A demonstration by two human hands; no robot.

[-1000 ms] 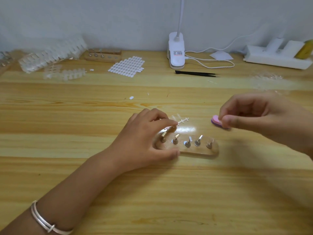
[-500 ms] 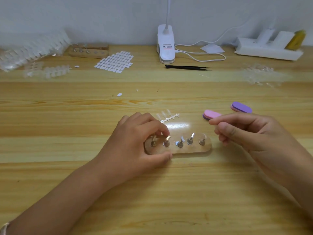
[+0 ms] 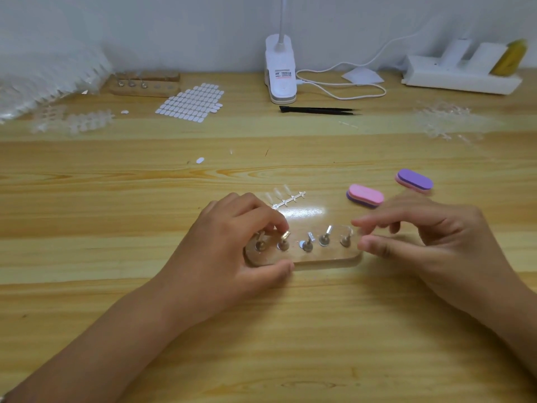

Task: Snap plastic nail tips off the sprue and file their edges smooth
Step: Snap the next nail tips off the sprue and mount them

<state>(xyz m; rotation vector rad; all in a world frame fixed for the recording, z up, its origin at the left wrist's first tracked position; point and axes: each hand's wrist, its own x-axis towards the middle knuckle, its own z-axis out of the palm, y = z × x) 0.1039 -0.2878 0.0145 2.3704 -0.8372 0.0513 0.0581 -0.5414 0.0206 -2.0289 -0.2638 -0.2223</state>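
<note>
- Fingers (image 3: 255,212) of the left hand (image 3: 229,251) curl over the left end of the wooden stand (image 3: 322,257). The thumb is braced on its near edge and the index tip sits down by the second peg (image 3: 284,242), so that's a firm clamp on the block.
- Look to 12 o'clock from that hand, just beyond the stand. The clear sprue (image 3: 287,201) lies flat on the table (image 3: 174,330), and nobody is touching it. A few nail tips (image 3: 277,194) seem to hang on at its left end, while the right-hand branches look bare.
- The handling call: it looks featherweight, thin and glossy, so probably slippery and a bit springy. It would be best pinched on the spine right beside a tip, with the tip held by its sides. A snapped tip could easily flick away.
- At 2 o'clock from the stand sits the pink file (image 3: 364,195). The purple file (image 3: 414,181) lies further out the same way. Both are loose on the wood.
- Over to the right hand (image 3: 436,245): its fingers reach loosely toward the stand's right end, thumb and index apart, holding nothing visible. Whether it touches the stand is impossible to tell.
</note>
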